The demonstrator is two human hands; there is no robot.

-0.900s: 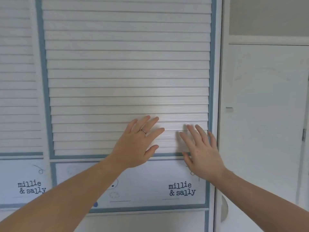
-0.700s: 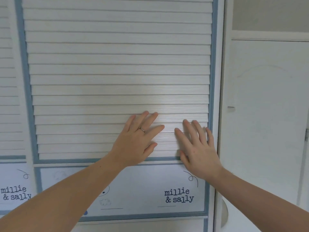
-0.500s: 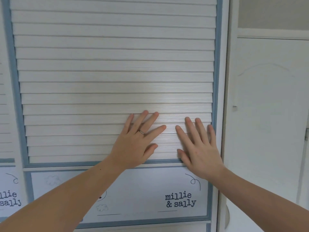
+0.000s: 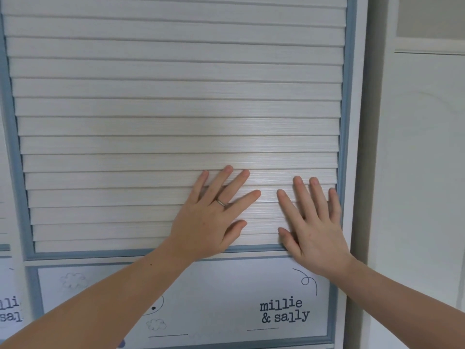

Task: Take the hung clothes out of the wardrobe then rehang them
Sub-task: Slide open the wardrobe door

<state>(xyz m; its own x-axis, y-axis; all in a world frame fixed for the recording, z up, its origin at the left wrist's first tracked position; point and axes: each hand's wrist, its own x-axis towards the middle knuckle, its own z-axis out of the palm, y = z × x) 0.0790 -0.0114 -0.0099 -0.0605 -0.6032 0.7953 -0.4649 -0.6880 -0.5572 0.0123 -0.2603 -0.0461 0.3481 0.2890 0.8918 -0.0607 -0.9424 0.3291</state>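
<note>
head view: louvred wardrobe door straight ahead, filling most of frame. left hand flat on the door's lower slats, fingers straight and spread, holding nothing; ring on one finger. right hand likewise flat and spread, just beside the door's blue right trim. hands close, not touching. "millie & sally" panel below the slats.

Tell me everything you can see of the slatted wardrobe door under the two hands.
The slatted wardrobe door stands upright. Its upper part holds horizontal white slats with a wood-like grain, framed by blue trim. Below is a flat pale panel printed "millie & sally" with small doodles. It hides the inside; no clothes show. The left hand, wearing a ring, and the right hand press flat on its lower slats.
</note>
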